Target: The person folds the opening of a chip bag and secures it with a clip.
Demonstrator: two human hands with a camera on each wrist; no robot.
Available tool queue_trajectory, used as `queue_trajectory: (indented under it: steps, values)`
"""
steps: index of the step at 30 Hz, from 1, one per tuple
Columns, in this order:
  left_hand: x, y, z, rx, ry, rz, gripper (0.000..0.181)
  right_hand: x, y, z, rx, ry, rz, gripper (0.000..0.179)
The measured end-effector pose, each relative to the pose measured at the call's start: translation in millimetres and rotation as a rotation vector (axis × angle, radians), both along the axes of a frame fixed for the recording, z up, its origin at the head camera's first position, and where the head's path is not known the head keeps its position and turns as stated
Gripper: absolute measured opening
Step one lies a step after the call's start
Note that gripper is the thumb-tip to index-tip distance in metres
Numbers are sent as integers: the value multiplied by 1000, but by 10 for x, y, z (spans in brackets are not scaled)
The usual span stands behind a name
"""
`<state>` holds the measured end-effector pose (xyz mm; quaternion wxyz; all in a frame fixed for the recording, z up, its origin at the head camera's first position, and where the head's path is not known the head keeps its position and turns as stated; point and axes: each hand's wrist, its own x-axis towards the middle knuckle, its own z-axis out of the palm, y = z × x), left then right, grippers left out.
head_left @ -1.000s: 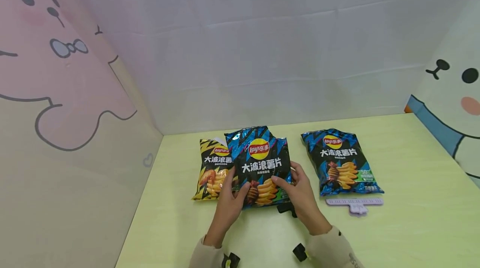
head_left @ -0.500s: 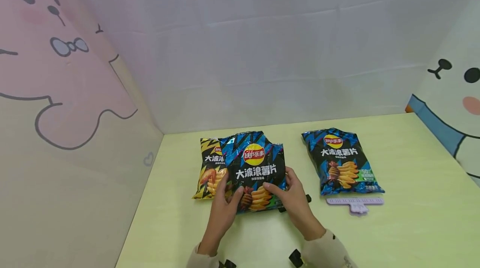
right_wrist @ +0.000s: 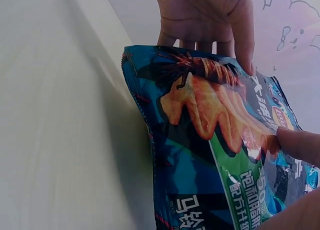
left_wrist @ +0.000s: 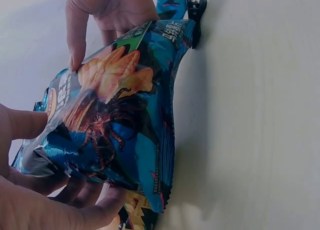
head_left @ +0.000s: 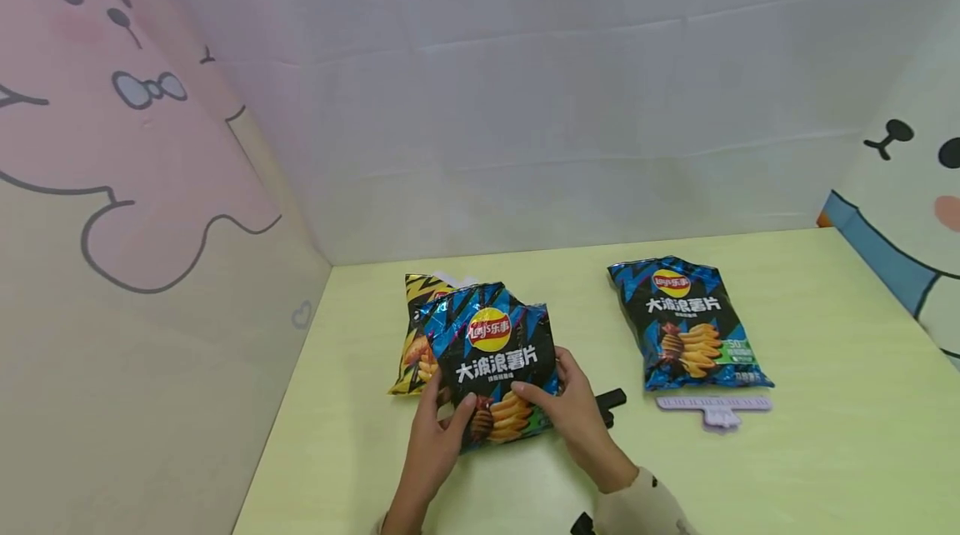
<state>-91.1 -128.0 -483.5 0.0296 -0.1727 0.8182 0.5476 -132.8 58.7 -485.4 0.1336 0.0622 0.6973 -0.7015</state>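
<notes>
A blue and black chip bag (head_left: 495,364) is held up between both hands, its printed front facing the head camera. My left hand (head_left: 435,435) grips its left side, thumb on the front and fingers behind. On the opposite side my right hand (head_left: 576,410) grips it the same way. In the left wrist view the bag's crimped bottom edge (left_wrist: 167,155) hangs over the table. A yellow and black chip bag (head_left: 418,343) lies behind, partly hidden by the held bag. A black clip (head_left: 611,402) lies beside my right hand, partly covered.
Another blue and black chip bag (head_left: 686,327) lies at the right of the pale yellow table (head_left: 840,452). Just in front of it is a lilac sealing clip (head_left: 716,408). A white curtain (head_left: 570,118) stands along the back, with printed cartoon panels at both sides.
Both hands have drawn the blue chip bag down and to the left, nearer the body. It covers more of the yellow bag, and more of the black clip shows.
</notes>
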Motion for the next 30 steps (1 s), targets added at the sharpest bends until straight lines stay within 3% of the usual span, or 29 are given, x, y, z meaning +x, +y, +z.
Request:
queue_trajectory:
  steps: [15, 22, 30]
  values:
    - [54, -144, -48, 23, -33, 40, 87, -6, -103, -129, -6, 47, 51, 57]
    - [70, -180, -63, 28, -64, 55, 89, -7, -109, -131, -57, 42, 61, 50]
    - [93, -210, -49, 22, -6, 61, 77, -43, -116, -134, -108, 29, 96, 50]
